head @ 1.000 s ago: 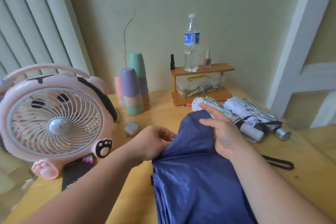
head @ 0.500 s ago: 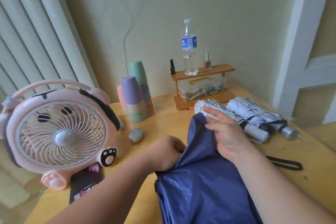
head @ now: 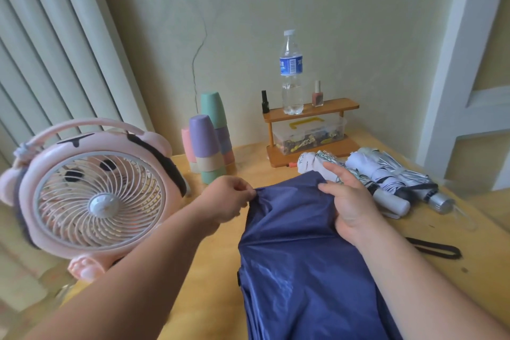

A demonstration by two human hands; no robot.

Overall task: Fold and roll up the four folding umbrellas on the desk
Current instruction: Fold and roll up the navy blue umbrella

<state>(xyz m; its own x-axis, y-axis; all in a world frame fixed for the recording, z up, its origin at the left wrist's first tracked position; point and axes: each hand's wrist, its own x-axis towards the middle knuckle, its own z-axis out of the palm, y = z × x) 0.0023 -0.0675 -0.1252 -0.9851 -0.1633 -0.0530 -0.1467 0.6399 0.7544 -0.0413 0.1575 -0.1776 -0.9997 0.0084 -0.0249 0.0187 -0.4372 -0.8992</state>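
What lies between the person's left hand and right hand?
Head view: cloth of the blue umbrella; the left hand pinches its edge, the right hand holds it.

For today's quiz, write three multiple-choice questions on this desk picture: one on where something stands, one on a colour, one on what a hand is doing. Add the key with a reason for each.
1. Where does the water bottle stand?
A. On the top board of the wooden rack
B. On top of the fan
C. On the floor

2. What colour is the umbrella fabric being handled?
A. Red
B. Dark blue
C. Yellow

3. What is the left hand doing?
A. Lying flat on the desk
B. Lifting a cup
C. Pinching the fabric's edge

Key:
1 A, since its base sits on the rack's top board.
2 B, since the cloth is dark blue throughout.
3 C, since thumb and fingers close on the fabric's upper edge.
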